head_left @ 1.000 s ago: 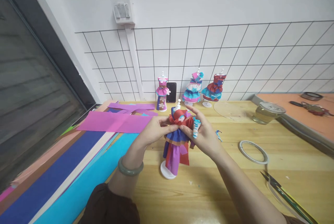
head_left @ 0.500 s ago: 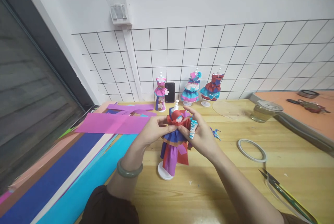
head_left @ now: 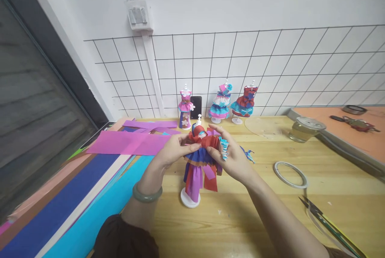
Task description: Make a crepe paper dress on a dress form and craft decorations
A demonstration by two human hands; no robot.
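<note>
A small mannequin [head_left: 196,181] stands on a white round base, dressed in blue, red and purple crepe paper. My left hand [head_left: 172,153] is closed at its waist, thumb in front and the other fingers partly hidden behind. From the right, my right hand [head_left: 236,161] pinches a pleated red crepe paper strip [head_left: 211,141] against the mannequin's side, its index finger raised behind. A blue-and-white striped ruffled piece [head_left: 223,147] sits between that thumb and index finger. Below hangs a loose red paper piece [head_left: 211,183], beside the purple skirt.
Three dressed mannequins [head_left: 219,107] and a black phone [head_left: 196,107] stand along the gridded wall. Coloured crepe paper sheets [head_left: 114,194] cover the table's left. A tape ring [head_left: 290,174], scissors [head_left: 327,222], a lidded glass container [head_left: 306,129] and an orange board [head_left: 339,125] are on the right.
The mannequin has shifted slightly left and tilted a little. The red strip now stretches out wider to the right between my hands, and my left hand has moved slightly left.
</note>
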